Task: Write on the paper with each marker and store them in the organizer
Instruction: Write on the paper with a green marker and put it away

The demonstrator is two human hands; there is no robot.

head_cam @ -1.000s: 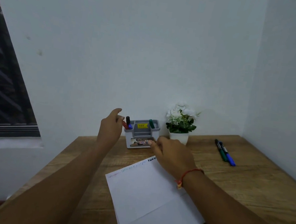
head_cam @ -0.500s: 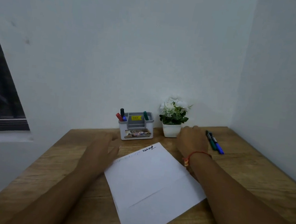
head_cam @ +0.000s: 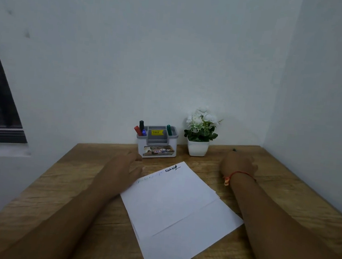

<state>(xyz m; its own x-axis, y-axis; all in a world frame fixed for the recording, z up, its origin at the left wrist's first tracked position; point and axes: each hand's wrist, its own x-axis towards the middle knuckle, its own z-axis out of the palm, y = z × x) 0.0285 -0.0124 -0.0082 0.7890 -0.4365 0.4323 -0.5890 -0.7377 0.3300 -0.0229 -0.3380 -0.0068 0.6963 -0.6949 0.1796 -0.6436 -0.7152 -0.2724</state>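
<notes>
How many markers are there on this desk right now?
5. The red marker, black marker and blue marker stand in the left slot of the organizer, the green marker in its right slot; a dark marker tip peeks out beyond the right hand, which may hide more.

One head-worn camera looks forward and down across the table [head_cam: 285, 194] toward the corner wall [head_cam: 173, 55].

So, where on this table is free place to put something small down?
Bare wood: the back corner left of the organizer, and the strip right of the right hand. Crowded: the back, around organizer and flower pot, and the middle under the paper.
</notes>
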